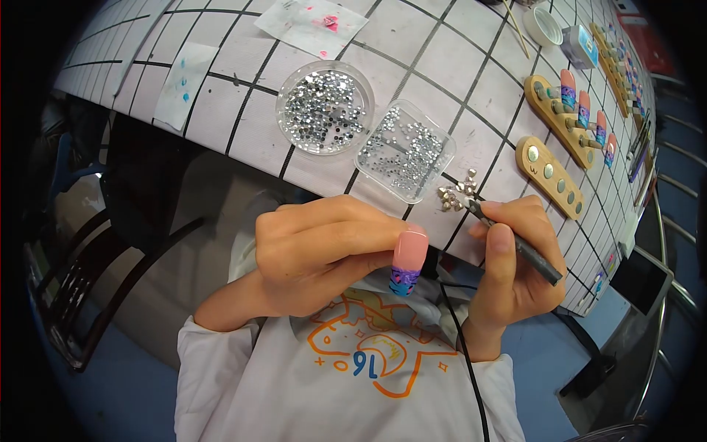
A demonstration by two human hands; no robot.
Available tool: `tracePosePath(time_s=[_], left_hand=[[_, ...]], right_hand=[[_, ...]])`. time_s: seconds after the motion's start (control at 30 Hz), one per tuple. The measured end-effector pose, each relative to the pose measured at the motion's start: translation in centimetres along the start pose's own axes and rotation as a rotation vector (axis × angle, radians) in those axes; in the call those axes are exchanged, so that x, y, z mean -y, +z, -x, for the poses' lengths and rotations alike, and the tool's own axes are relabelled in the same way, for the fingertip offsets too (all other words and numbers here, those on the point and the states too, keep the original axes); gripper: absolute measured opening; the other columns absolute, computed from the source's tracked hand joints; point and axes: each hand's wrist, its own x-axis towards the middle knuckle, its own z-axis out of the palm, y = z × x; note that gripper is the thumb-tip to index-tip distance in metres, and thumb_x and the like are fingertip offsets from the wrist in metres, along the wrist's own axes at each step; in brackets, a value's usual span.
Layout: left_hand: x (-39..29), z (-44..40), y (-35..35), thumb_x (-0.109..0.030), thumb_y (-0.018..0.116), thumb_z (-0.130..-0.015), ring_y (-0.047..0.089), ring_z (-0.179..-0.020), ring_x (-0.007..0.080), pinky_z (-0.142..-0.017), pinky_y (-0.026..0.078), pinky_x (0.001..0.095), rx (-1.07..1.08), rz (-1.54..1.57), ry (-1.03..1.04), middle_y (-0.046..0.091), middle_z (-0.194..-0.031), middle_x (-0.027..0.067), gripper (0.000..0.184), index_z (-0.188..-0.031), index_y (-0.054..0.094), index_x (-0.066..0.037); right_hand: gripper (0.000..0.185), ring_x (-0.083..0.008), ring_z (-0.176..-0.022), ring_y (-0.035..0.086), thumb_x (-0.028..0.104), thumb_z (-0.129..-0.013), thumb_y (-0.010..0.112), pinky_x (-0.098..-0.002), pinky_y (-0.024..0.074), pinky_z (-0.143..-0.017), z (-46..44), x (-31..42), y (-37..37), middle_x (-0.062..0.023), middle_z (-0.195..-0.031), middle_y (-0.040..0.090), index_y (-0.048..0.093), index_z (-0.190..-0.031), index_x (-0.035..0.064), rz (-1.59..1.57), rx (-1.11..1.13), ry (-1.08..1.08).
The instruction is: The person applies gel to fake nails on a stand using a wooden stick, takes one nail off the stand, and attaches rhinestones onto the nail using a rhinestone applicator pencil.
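Observation:
My left hand [324,254] is closed around the base of a false nail [409,253], pink with a purple and blue patterned end. My right hand [519,265] grips a dark pen-like tool [526,250], its tip at a small pile of gems [458,191] on the table. Just beyond my hands stand a round clear dish [283,110] and a square clear box [364,163], both with many small silver rhinestones inside. What the left fingertips hold the nail by is hidden behind it.
On the checked table [412,44] lie a wooden strip with metal discs [541,171], a wooden stand [582,151] bearing several painted nails, a white cup [544,28], and stained tissues [291,26]. A black cable [464,342] hangs before the shirt. A dark chair [81,295] is at left.

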Motion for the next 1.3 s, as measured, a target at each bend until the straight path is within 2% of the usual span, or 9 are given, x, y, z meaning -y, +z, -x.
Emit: tracePosePath(time_s=[0.2,0.4,0.5,0.63,0.73,0.87,1.03,1.2,1.3], left_hand=[[0.1,0.1,0.1,0.008,0.065,-0.058,0.061,-0.058,0.0176,-0.051,0.051,0.023,-0.018,-0.017,0.009,0.061,-0.07,0.0149,0.019,-0.076,0.059,0.005],[-0.3,-0.2,0.0,0.006,0.066,-0.058,0.059,-0.058,0.0158,-0.05,0.046,0.0215,-0.007,-0.112,0.043,0.062,-0.067,0.0112,0.02,-0.076,0.059,0.003],[-0.4,0.0,0.1,0.001,0.068,-0.061,0.059,-0.058,0.0161,-0.051,0.046,0.0217,-0.006,-0.183,0.04,0.062,-0.067,0.011,0.018,-0.076,0.059,0.003],[-0.4,0.1,0.8,0.01,0.064,-0.055,0.054,-0.05,0.0135,-0.042,0.041,0.0199,-0.112,-0.214,0.051,0.058,-0.064,0.0077,0.023,-0.074,0.061,0.0],[-0.5,0.1,0.9,0.01,0.065,-0.054,0.053,-0.049,0.0134,-0.041,0.041,0.0201,-0.113,-0.243,0.054,0.058,-0.064,0.0083,0.023,-0.075,0.061,0.001],[-0.1,-0.1,0.4,0.009,0.067,-0.052,0.052,-0.047,0.0127,-0.041,0.041,0.0206,-0.103,-0.237,0.087,0.058,-0.063,0.009,0.024,-0.075,0.061,0.002],[1.4,2.9,-0.5,0.006,0.063,-0.066,0.057,-0.055,0.0146,-0.043,0.043,0.0195,-0.255,0.002,0.202,0.057,-0.076,0.0153,0.018,-0.082,0.055,0.006],[3.2,7.2,-3.9,0.005,0.06,-0.072,0.054,-0.056,0.0127,-0.048,0.045,0.0222,-0.366,-0.217,0.125,0.056,-0.075,0.0153,0.012,-0.08,0.051,0.003],[6.2,10.8,-6.7,-0.002,0.061,-0.074,0.053,-0.061,0.0136,-0.055,0.046,0.0239,-0.449,-0.277,-0.279,0.052,-0.077,0.0101,0.011,-0.077,0.05,0.001]], right_hand=[[0.012,-0.0166,-0.048,0.046,-0.006,-0.067,0.055,-0.0263,0.0342,-0.046,0.2,-0.1,-0.4,-0.0112,-0.061,0.055,0.055,-0.079,-0.0093,-0.007,-0.013,-0.007],[0.019,-0.014,-0.052,0.048,0.018,-0.082,0.052,-0.023,0.033,-0.047,0.7,0.3,-0.9,-0.0071,-0.059,0.054,0.054,-0.082,-0.001,-0.182,-0.072,-0.047],[0.027,-0.0126,-0.05,0.037,0.028,-0.084,0.045,-0.0216,0.0259,-0.043,0.9,-0.1,-0.8,-0.004,-0.054,0.045,0.05,-0.081,0.001,-0.286,-0.124,-0.083],[0.027,-0.0135,-0.051,0.038,0.03,-0.085,0.043,-0.0218,0.0262,-0.042,1.0,-0.4,-1.9,-0.0034,-0.057,0.045,0.05,-0.083,0.004,-0.306,0.04,-0.138],[0.028,-0.0139,-0.052,0.046,0.028,-0.084,0.051,-0.0228,0.0358,-0.049,1.1,-0.3,-1.7,-0.0043,-0.057,0.052,0.053,-0.081,0.0002,-0.35,-0.04,-0.129],[0.026,-0.0135,-0.05,0.045,0.028,-0.085,0.048,-0.0222,0.0335,-0.047,1.0,-0.3,-1.4,-0.0055,-0.057,0.051,0.052,-0.081,0.0025,-0.286,-0.128,-0.077],[0.024,-0.0138,-0.047,0.043,0.025,-0.085,0.047,-0.0226,0.0323,-0.045,0.9,-0.8,-1.5,-0.0062,-0.057,0.049,0.051,-0.081,0.0015,-0.244,-0.166,-0.097],[0.025,-0.0141,-0.046,0.043,0.024,-0.083,0.046,-0.0227,0.0317,-0.045,0.9,-0.9,-1.5,-0.0072,-0.056,0.047,0.05,-0.08,-0.0001,-0.272,-0.218,-0.077],[0.026,-0.0144,-0.047,0.043,0.023,-0.083,0.046,-0.0227,0.0317,-0.045,1.0,-0.6,-1.3,-0.0078,-0.056,0.047,0.05,-0.082,-0.0023,-0.218,-0.247,-0.059]])
